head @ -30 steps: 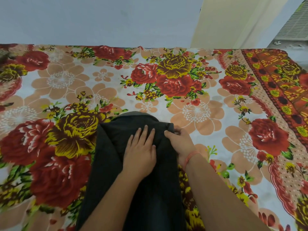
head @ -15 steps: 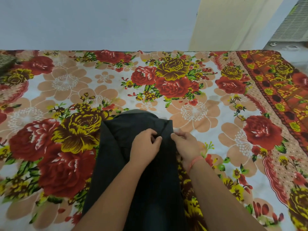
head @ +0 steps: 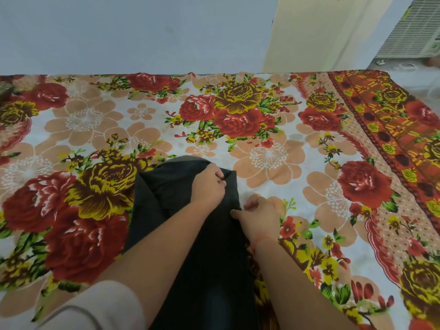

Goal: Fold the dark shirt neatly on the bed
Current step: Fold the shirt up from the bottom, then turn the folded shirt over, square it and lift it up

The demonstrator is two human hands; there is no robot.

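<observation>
The dark shirt [head: 171, 194] lies in a long narrow strip on the flowered bed sheet [head: 273, 163], running from the bottom of the view to the middle. My left hand [head: 209, 185] is curled near the shirt's far right corner and grips the cloth there. My right hand [head: 258, 217] pinches the shirt's right edge a little nearer to me, thumb pointing left onto the fabric. The near part of the shirt is hidden under my forearms.
The bed's far edge meets a pale blue wall [head: 131, 32]. A cream door or panel [head: 321, 32] stands at the back right. The sheet's red patterned border [head: 392, 139] runs along the right side. A small dark object [head: 4, 88] sits at the far left.
My left hand went from lying flat on the shirt to gripping its far corner. My right hand slid back along the right edge toward me.
</observation>
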